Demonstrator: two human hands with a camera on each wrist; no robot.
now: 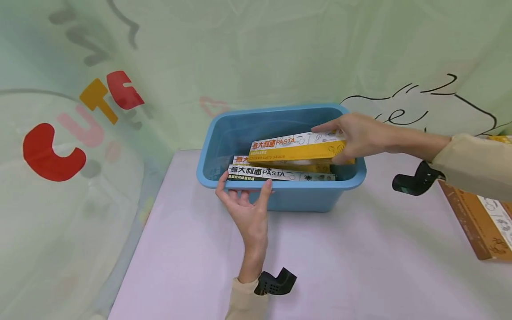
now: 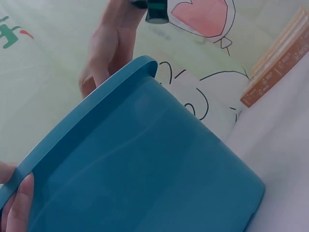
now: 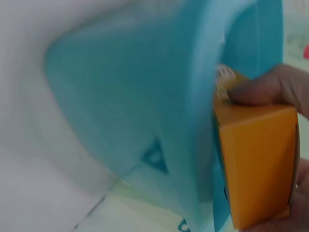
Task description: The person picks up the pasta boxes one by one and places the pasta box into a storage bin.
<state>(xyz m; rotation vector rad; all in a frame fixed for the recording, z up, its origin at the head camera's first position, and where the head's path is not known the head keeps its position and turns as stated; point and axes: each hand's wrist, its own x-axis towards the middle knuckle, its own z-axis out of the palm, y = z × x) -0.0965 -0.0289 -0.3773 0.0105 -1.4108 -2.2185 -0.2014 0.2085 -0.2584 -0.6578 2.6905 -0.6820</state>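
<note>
A blue plastic bin [image 1: 300, 200] stands on the table against the patterned cloth. My left hand [image 1: 246, 218] grips its front rim toward the left; in the left wrist view, fingertips [image 2: 21, 205] press the outer wall. Over the bin's right part, my right hand [image 1: 360, 133] holds a yellow-and-white pasta box [image 1: 298, 149] by its right end, thumb on the near side. That box slants across the opening, and its orange end [image 3: 260, 164] faces the right wrist camera. Beneath it in the bin lie a black-and-white pasta box [image 1: 282, 173] and another yellow-and-white box [image 1: 240, 160], partly covered.
Brown pasta boxes [image 1: 472, 213] lie on the table at the far right, partly behind the right sleeve. A yellow item [image 1: 502, 139] shows at the right edge. Behind the bin hangs a pale green printed cloth [image 1: 260, 53]. The table's left edge borders the cloth.
</note>
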